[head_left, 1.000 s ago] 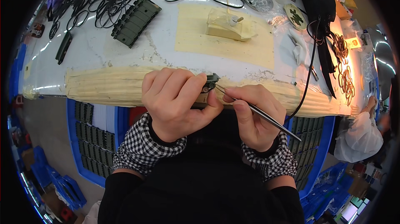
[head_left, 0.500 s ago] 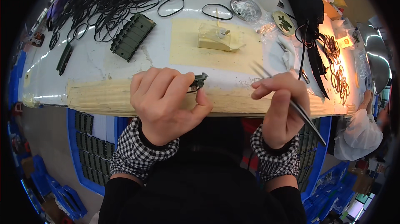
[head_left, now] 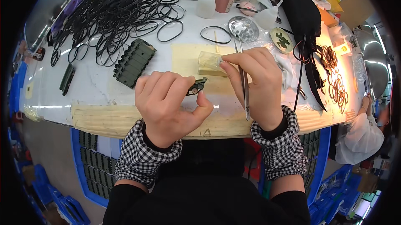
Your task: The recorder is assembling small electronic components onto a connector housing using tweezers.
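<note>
Now clamping a small dark-green model part [head_left: 197,87] in the left grip [head_left: 162,110], between thumb and forefinger, over the tabletop [head_left: 98,93]. Clasping silvery tweezers [head_left: 245,93] in the right grip [head_left: 266,78], with thumb and forefinger at a film-topped yellow block [head_left: 211,73]. Farther out, showing a ribbed green model piece [head_left: 135,62] left of the block, a tangle of black loops [head_left: 109,16] behind, and a round metal dish [head_left: 243,29] beyond.

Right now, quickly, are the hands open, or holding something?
Left hand: closed, holding a small dark-green model part.
Right hand: closed, holding metal tweezers.
</note>
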Demonstrator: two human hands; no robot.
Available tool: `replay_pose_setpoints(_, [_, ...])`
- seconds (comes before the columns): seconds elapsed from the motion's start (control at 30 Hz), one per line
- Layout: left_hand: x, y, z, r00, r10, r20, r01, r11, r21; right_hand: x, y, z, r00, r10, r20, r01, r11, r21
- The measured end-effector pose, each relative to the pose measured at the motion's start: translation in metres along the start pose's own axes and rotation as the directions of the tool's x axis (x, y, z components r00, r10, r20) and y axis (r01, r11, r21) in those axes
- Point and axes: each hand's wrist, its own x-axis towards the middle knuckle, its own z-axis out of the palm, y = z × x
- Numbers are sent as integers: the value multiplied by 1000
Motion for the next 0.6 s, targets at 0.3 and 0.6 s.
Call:
replay_pose_setpoints(0.3, [-1, 1, -8, 997, -25, 67, 29, 998, -60, -5, -28, -14, 950, 284, 129, -308, 788, 533])
replay_pose_setpoints(0.6, [-2, 0, -8, 998, -23, 62, 27, 998, -62, -8, -33, -5, 844, 408, 347, -518, 455, 725])
